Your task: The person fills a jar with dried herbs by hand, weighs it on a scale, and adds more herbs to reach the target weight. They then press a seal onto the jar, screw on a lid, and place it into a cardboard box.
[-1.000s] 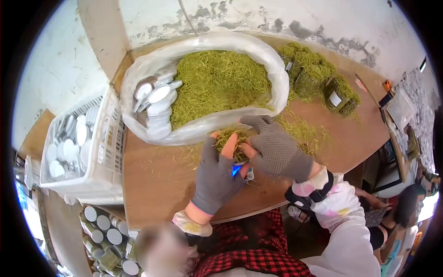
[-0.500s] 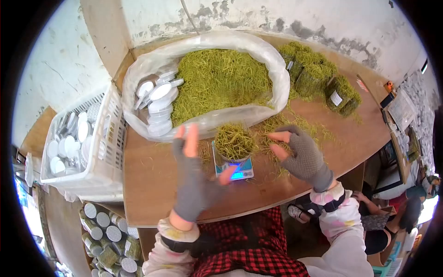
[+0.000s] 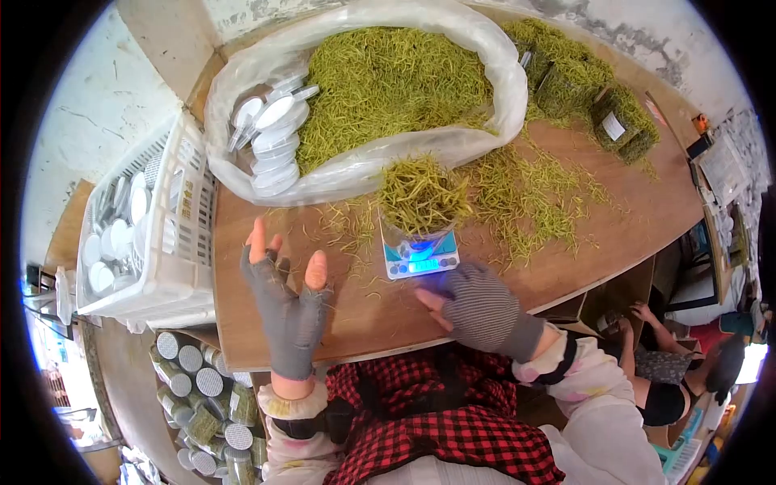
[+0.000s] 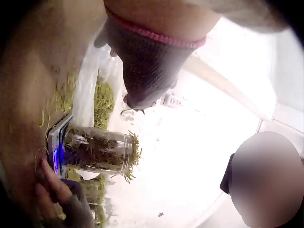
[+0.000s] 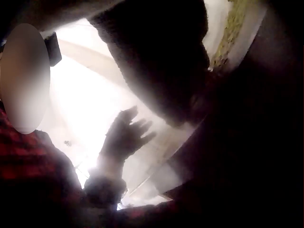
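A clear jar (image 4: 99,152) heaped with dried yellow-green strands stands on a small digital scale (image 3: 396,268), whose display glows blue. Loose strands stick up over the jar's mouth. My left hand (image 3: 283,311), in a grey fingerless glove, is held up to the left of the scale with fingers spread and nothing in it. My gloved right hand (image 3: 489,315) is close to the scale's front right corner, also without anything in its grasp. In the left wrist view, bare fingertips of the right hand (image 4: 71,199) reach beside the lit display.
Behind the scale lies a big clear plastic bag (image 3: 242,182) of strands and white lids (image 3: 275,145). Filled containers (image 3: 626,125) stand at back right. A white crate (image 3: 153,275) of lids is at left, above lidded jars (image 3: 214,384). Strands litter the wooden table (image 3: 356,319).
Both hands, earlier around the strands atop the jar, have let go and parted. The left moved left; the right came down toward the scale's front. The jar and lit scale are now uncovered.
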A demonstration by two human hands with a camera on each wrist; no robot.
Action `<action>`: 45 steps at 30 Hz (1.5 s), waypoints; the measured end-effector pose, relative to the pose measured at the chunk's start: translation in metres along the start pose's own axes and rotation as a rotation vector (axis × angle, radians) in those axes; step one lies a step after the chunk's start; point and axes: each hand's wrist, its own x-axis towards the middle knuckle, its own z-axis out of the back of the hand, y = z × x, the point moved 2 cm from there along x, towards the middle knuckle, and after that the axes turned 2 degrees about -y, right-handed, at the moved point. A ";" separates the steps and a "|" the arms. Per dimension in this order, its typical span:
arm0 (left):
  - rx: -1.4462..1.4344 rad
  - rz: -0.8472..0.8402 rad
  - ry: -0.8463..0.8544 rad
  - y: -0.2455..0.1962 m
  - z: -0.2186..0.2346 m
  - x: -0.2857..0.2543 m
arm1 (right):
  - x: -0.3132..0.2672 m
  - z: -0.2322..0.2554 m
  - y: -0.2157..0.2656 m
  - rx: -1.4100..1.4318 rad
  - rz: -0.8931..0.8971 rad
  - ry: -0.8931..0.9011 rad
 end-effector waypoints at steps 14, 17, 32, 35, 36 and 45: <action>-0.027 -0.160 0.199 -0.017 -0.018 -0.003 | -0.038 0.063 -0.041 -0.143 -0.450 -0.210; -0.008 -0.177 0.232 -0.018 -0.019 -0.005 | -0.029 0.066 -0.046 -0.003 -0.524 -0.240; -0.060 -0.434 0.251 -0.064 -0.060 0.000 | 0.100 0.092 -0.038 0.224 -0.153 -0.420; -0.032 -0.423 0.239 -0.062 -0.060 0.000 | 0.109 0.094 -0.036 0.252 -0.109 -0.456; -0.028 -0.421 0.237 -0.061 -0.060 0.000 | 0.111 0.096 -0.034 0.251 -0.103 -0.454; -0.136 -0.423 0.206 -0.051 -0.065 -0.002 | 0.094 0.130 -0.050 0.795 -0.378 -0.755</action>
